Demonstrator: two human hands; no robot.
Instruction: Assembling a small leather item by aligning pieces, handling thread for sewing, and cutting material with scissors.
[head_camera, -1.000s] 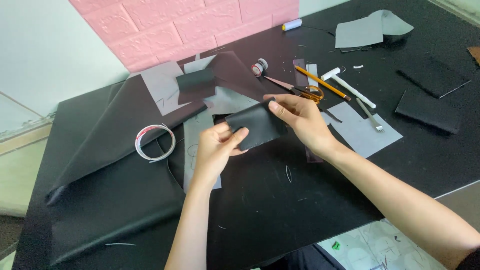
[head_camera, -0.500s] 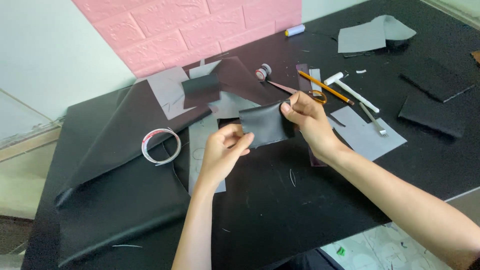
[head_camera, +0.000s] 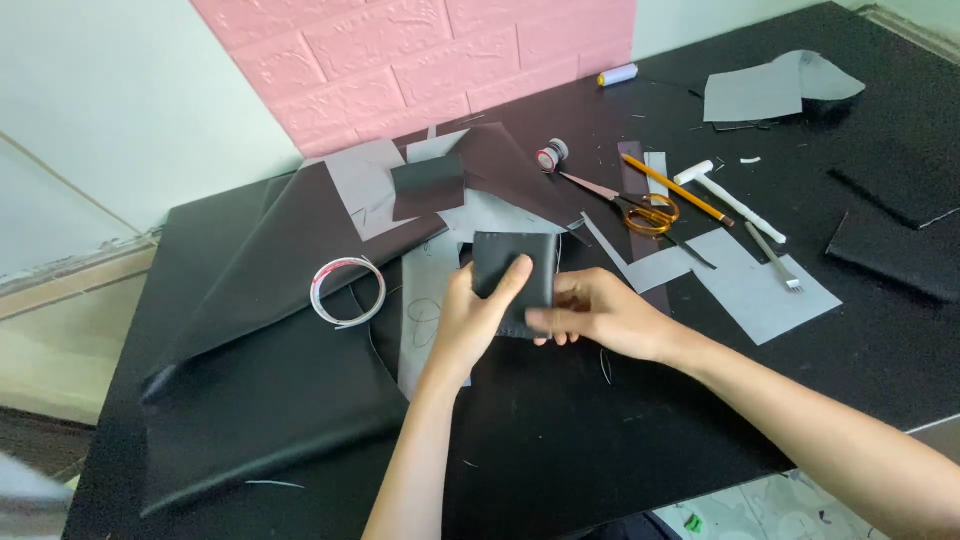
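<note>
Head view shows a black worktable (head_camera: 880, 370) against a pink brick-pattern wall panel (head_camera: 420, 60). Largest on it is a dark leather sheet (head_camera: 270, 350), folded over at the left. Just right of that sheet, the left hand (head_camera: 470, 320) and right hand (head_camera: 600, 315) together hold a small black leather piece (head_camera: 515, 268), the left thumb pressed across its face and the right fingers pinching its lower edge. Grey paper patterns (head_camera: 760, 290) lie right of the sheet; a tape roll (head_camera: 347, 291) rests on it. Beyond the hands lie orange-handled scissors (head_camera: 640, 208) and a pencil (head_camera: 675, 188). Keeping the edges flush and the grip firm would, I judge, keep the piece aligned.
</note>
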